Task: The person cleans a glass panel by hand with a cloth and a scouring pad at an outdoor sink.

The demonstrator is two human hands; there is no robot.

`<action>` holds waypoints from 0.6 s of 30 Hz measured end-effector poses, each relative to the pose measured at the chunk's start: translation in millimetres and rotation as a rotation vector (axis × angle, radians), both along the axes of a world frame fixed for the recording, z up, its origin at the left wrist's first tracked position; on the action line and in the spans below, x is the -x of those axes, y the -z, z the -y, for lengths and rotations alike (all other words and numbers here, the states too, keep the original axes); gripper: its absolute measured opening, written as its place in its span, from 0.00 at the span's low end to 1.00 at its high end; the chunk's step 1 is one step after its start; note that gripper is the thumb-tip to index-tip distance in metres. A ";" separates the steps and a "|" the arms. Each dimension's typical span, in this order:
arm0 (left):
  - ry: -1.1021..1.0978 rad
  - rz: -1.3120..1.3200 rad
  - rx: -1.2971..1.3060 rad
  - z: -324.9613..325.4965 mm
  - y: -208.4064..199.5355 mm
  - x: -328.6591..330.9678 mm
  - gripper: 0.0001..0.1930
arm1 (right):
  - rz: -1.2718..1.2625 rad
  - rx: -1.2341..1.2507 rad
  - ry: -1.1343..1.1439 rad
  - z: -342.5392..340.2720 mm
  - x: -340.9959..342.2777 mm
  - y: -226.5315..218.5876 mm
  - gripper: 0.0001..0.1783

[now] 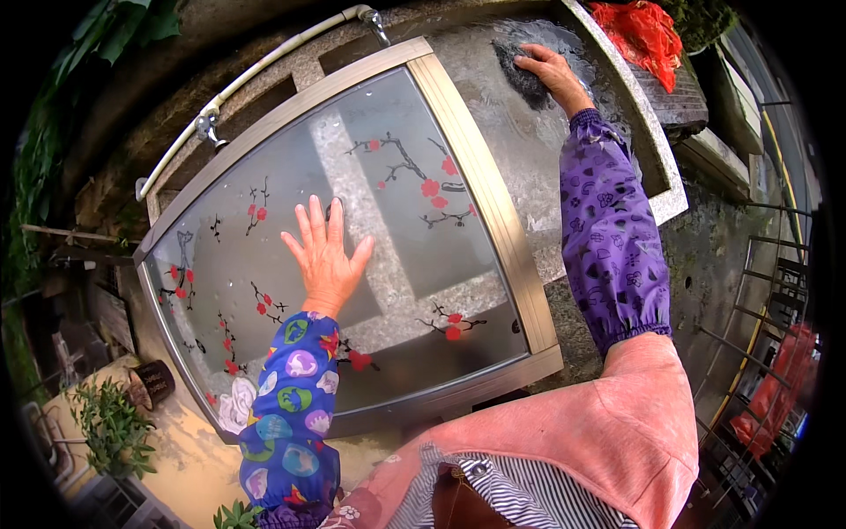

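A framed glass panel (339, 264) with a brushed metal border lies tilted across a stone sink; red blossoms and dark branches decorate it. My left hand (324, 249) rests on the glass with its fingers spread, holding nothing. To the right of the panel, my right hand (555, 75) grips a black scouring pad (522, 78) against the wet floor of the stone basin (502, 132). Thin water lies around the pad. My palm and part of the pad's right side hide each other, so the exact grip is partly out of sight.
Along the back edge, a pale pipe (264, 66) links two metal taps, one tap (210, 128) behind the panel. A crumpled whitish cloth (236, 406) sits by the panel's near-left corner. A red plastic bag (648, 40) lies beyond the basin; a potted plant (110, 428) stands at lower left.
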State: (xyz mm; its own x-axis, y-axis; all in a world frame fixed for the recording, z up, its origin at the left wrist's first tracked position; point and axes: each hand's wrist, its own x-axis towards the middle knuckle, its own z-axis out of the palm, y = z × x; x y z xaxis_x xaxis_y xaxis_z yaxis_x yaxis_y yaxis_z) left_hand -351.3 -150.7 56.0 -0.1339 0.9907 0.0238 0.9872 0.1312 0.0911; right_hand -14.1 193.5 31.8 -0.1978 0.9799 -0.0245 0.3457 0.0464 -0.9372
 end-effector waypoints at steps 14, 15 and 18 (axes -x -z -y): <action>0.007 -0.011 -0.027 -4.9 5.3 -4.9 0.39 | 0.420 -0.572 -0.782 169.0 11.1 -66.6 0.17; 0.016 -0.027 -0.018 -3.4 4.6 -5.3 0.39 | 0.427 -0.510 -0.792 187.7 1.9 -67.6 0.18; -0.010 -0.021 0.000 -3.8 4.4 -1.6 0.39 | 0.457 -0.537 -0.676 161.0 23.0 -63.0 0.19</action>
